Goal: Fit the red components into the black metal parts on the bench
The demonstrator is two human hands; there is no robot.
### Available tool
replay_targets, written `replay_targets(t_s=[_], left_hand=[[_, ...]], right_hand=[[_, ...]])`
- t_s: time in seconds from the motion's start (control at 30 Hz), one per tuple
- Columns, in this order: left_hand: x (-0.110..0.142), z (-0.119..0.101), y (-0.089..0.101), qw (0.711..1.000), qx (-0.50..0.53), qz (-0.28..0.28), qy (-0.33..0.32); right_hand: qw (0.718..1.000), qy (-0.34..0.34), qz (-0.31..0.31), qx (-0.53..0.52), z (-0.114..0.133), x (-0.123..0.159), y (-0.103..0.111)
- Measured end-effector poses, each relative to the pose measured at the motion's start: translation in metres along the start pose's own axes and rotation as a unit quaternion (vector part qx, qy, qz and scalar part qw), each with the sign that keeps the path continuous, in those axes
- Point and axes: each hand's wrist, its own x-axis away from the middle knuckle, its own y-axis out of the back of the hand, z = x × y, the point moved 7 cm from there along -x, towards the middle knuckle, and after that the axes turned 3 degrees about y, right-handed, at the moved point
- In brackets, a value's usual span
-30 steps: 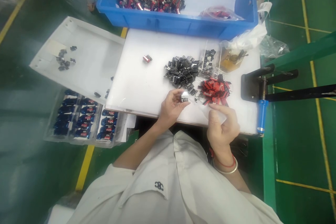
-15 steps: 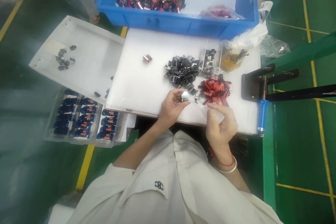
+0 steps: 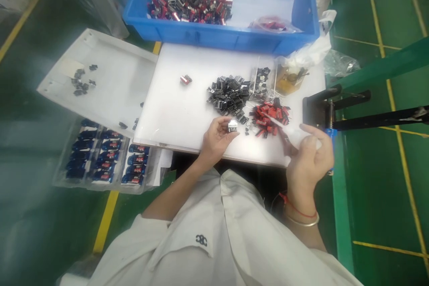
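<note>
Over to the side went our right hand [image 3: 306,161], fingers open; our left hand [image 3: 216,136] pinches a small black part [image 3: 232,126], with a black pile [image 3: 228,95] and a red pile [image 3: 270,118] left on the table [image 3: 167,111].

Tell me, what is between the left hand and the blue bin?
In the head view, a heap of small black parts lies on the white board, between the left hand and the blue bin.

Coat: plain white work coat [image 3: 201,250], loose and creased
Chest mark: small dark stitched logo [image 3: 201,240] — curly characters on the white cloth
Sleeves: left sleeve [image 3: 157,237] and right sleeve [image 3: 335,266], same white cloth, ending well above the wrists
Right wrist: thin red string [image 3: 298,211] above a silver bangle [image 3: 301,222] — both hanging loose
Hands: left hand [image 3: 217,136] and right hand [image 3: 306,165], both bare
</note>
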Motion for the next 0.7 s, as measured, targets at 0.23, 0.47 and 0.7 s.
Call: replay_targets(t_s=[0.23,0.47,0.7], left_hand=[[-0.002,-0.005,0.004,0.999,-0.045,0.003,0.004],[-0.004,-0.01,0.004,0.998,-0.062,-0.012,0.006],[-0.003,-0.014,0.005,0.998,-0.064,-0.011,0.019]], right_hand=[[0.982,-0.175,-0.063,0.018,-0.06,-0.029,0.029],[0.986,-0.117,-0.048,0.11,-0.072,-0.037,0.03],[0.981,-0.092,-0.014,0.168,-0.075,-0.033,0.021]])
